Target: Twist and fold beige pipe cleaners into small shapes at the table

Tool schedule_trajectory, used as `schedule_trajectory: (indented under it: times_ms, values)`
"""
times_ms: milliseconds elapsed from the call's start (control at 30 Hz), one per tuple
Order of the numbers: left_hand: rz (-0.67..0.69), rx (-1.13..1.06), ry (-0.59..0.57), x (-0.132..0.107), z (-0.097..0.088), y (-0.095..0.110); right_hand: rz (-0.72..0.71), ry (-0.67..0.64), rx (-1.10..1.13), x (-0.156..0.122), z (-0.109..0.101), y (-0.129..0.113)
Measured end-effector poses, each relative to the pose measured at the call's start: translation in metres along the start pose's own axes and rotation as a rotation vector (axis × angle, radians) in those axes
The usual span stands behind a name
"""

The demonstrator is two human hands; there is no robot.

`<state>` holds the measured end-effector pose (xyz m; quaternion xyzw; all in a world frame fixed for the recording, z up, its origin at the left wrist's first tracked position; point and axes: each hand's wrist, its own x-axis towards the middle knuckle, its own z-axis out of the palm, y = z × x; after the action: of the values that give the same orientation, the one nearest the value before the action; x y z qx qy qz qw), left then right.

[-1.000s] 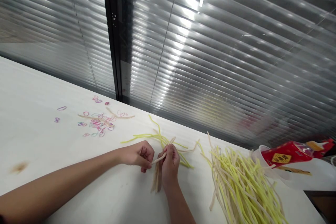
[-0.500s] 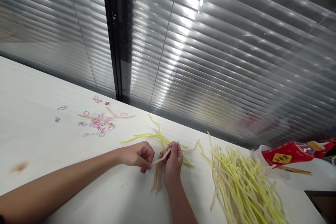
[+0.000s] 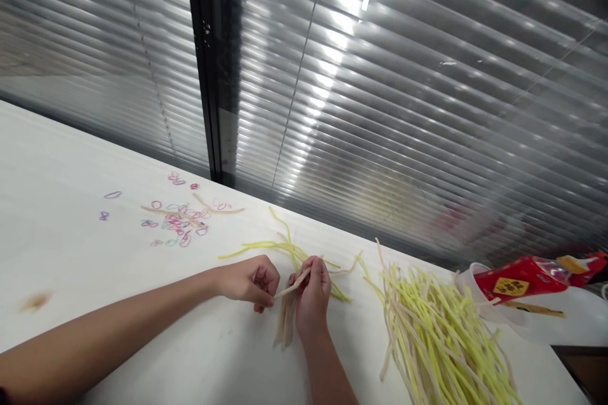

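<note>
My left hand point(image 3: 251, 281) is closed, pinching the near end of a single beige fuzzy stem point(image 3: 291, 285). My right hand point(image 3: 311, 297) is closed round the same stem and round a small bunch of beige stems point(image 3: 284, 324) whose ends hang down onto the white table point(image 3: 71, 253). The two hands sit close together, a finger's width apart. A few loose yellow stems point(image 3: 280, 243) lie on the table just behind the hands.
A big heap of yellow and beige stems point(image 3: 437, 335) lies to the right. Small coloured rubber bands point(image 3: 175, 221) are scattered at the left rear. A red packet in a clear bag point(image 3: 517, 281) lies far right. Window blinds point(image 3: 380, 107) rise behind the table's far edge.
My right hand has shifted slightly to the right and up along the beige stem. My left hand has stayed in place.
</note>
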<state>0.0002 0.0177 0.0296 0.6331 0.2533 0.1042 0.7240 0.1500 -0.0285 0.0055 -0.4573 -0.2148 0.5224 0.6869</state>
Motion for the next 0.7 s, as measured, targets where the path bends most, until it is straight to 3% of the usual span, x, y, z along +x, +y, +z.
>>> schedule_trajectory:
  times_ms: [433, 700]
  values:
    - [0.042, -0.001, -0.039, 0.0013, -0.0019, -0.0023, -0.022, 0.035, 0.042, -0.0008, 0.0015, -0.0067]
    - [-0.001, 0.027, -0.034, 0.0003, -0.0009, 0.0021, -0.006, 0.143, 0.121, 0.0044, -0.0026, -0.006]
